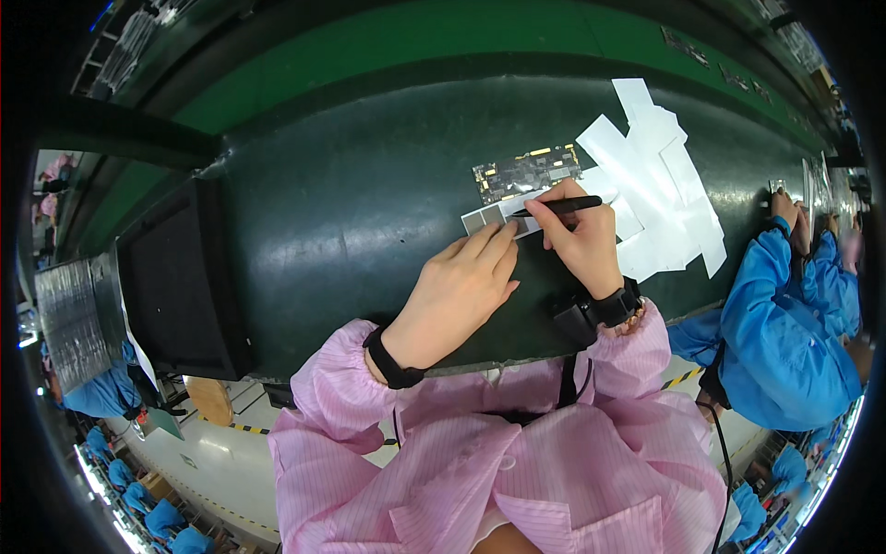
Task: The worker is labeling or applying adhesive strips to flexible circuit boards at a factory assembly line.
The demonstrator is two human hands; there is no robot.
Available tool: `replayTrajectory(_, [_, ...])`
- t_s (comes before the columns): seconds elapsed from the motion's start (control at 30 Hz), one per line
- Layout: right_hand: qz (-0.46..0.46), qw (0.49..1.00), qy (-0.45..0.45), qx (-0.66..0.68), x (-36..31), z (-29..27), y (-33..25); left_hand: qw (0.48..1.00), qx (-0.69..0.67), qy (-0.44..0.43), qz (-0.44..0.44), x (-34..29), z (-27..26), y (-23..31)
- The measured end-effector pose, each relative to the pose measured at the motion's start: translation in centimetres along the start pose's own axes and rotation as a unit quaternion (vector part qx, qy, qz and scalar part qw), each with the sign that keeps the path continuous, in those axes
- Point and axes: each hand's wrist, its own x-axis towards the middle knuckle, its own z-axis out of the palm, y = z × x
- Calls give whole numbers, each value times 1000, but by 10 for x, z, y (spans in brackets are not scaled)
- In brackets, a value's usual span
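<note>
My left hand (464,286) lies with its fingers stretched flat, their tips on a white strip (469,222) with grey square pads. My right hand (583,235) is closed round a slim black pointed tool (577,204); whether it is a pen or tweezers I cannot tell. The tool's tip reaches down to the strip, just beyond the left fingertips. Directly behind the strip lies a dark circuit board (526,173) with gold-coloured patches. White sheets (646,185) overlap in a loose pile to the right of the board, beside my right hand.
The dark green bench (341,194) stretches around my hands. At the left end stands a black tray (180,277). Co-workers in blue clothing (775,323) sit at the right, hands on the same bench. More boards (685,46) rest on the green strip behind.
</note>
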Motion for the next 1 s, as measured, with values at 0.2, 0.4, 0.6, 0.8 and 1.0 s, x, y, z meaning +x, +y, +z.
replayTrajectory(0.2, [-15,1000,-1,-17,0,2,-1,1000,-6,1,-2,0,1,-1])
replayTrajectory(0.4, [-40,998,3,-41,-1,2,0,1000,-4,-7,-4,0,0,0])
replayTrajectory(0.6, [-48,999,23,-10,-1,6,-1,1000,-10,-3,-1,0,0,-1])
replayTrajectory(0.8, [-5,990,53,134,8,0,-3,998,-68,-4,6,3,-5,-11])
replayTrajectory(1.0, [-16,983,73,170,34,7,-18,995,-57,74,-23,6,-6,-29])
